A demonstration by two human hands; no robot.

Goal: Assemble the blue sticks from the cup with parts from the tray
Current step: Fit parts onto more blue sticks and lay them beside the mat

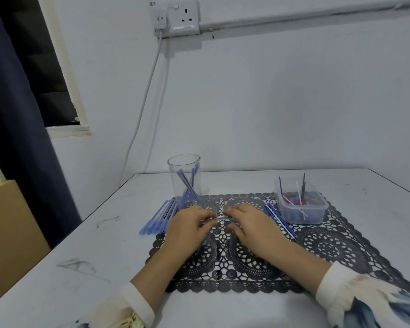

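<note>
Both hands meet over the middle of the black lace mat [317, 247]. The left hand [189, 224] and the right hand [249, 229] each have curled fingers pinching an end of a thin pale stick [219, 217] that spans the gap between them, though blur hides the exact grip. From the hands, the clear cup [185, 171] stands upright at 11 o'clock, just beyond the left knuckles, with a few blue sticks [187, 183] leaning inside. At 9 o'clock a pile of blue pens [158, 217] lies half off the mat's edge, close to the left hand. At 2 o'clock sits the tray [301, 215], holding red and blue parts [294, 200] and upright rods. A row of blue-and-white rods [279, 220] lies between the tray and the right hand. The white table [57, 256] spreads wide at 8 o'clock and at 3 o'clock. Its far edge meets the wall, where a cable [147, 98] hangs from a socket [175, 17].
</note>
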